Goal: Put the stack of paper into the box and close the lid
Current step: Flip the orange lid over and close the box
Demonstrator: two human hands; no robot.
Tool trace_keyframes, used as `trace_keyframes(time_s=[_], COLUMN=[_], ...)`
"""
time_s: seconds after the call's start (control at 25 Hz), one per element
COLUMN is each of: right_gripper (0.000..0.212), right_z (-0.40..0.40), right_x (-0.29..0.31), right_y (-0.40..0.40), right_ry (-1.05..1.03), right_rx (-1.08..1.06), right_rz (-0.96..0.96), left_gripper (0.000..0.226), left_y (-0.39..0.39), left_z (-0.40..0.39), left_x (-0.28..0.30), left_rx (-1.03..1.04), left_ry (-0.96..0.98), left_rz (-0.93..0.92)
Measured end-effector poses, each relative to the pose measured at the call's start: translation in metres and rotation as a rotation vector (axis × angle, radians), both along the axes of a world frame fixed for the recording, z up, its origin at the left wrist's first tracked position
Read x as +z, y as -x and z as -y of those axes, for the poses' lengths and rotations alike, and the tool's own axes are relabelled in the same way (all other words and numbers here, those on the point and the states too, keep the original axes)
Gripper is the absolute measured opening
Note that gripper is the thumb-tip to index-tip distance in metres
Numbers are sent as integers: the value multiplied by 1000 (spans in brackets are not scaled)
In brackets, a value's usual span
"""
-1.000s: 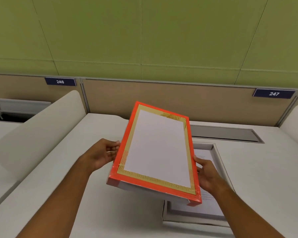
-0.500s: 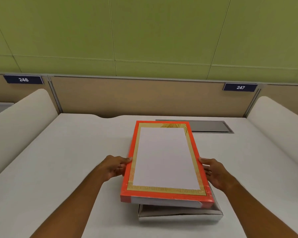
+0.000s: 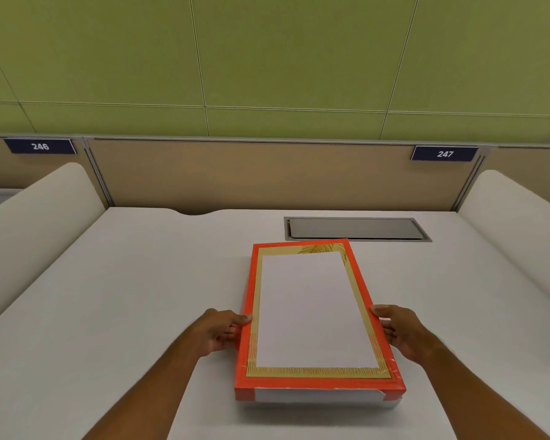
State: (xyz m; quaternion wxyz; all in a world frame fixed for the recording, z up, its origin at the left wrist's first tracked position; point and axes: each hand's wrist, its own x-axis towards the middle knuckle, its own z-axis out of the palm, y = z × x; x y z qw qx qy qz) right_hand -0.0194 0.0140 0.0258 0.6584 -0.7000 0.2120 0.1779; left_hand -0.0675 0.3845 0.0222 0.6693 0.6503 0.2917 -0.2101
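The lid (image 3: 311, 312) is white in the middle with a gold band and an orange-red rim. It lies flat over the white box (image 3: 391, 404), of which only a thin strip shows under the lid's near edge. My left hand (image 3: 224, 330) grips the lid's left edge, thumb on top. My right hand (image 3: 397, 330) grips the right edge the same way. The stack of paper is hidden under the lid.
The box sits on a white desk (image 3: 124, 312) with rounded white dividers at left (image 3: 35, 217) and right (image 3: 518, 217). A grey cable hatch (image 3: 356, 228) lies just behind the box. A tan back panel carries the number plates 246 (image 3: 40, 146) and 247 (image 3: 444, 153).
Both hands have lowered the lid from a tilted position above the open box down onto it. The paper and the box's inside went out of sight.
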Motion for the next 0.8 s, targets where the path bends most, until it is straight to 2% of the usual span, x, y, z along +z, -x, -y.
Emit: trace_keyframes(time_s=[0.36,0.6,0.8], right_gripper=[23,24,18], right_z=[4,6,6], right_x=[-7,-6,-4], right_y=[-8,-28,-40], right_ry=[109,169,174], right_rx=[101,54,75], right_rz=[-68,12,-13], left_gripper=[29,20,13], left_y=[1,-25,-37], left_z=[15,19,24], left_x=[-6,0,-1], left_rx=[19,149,149], left_ry=[-46,-281,-349], left_rz=[-41,99,62])
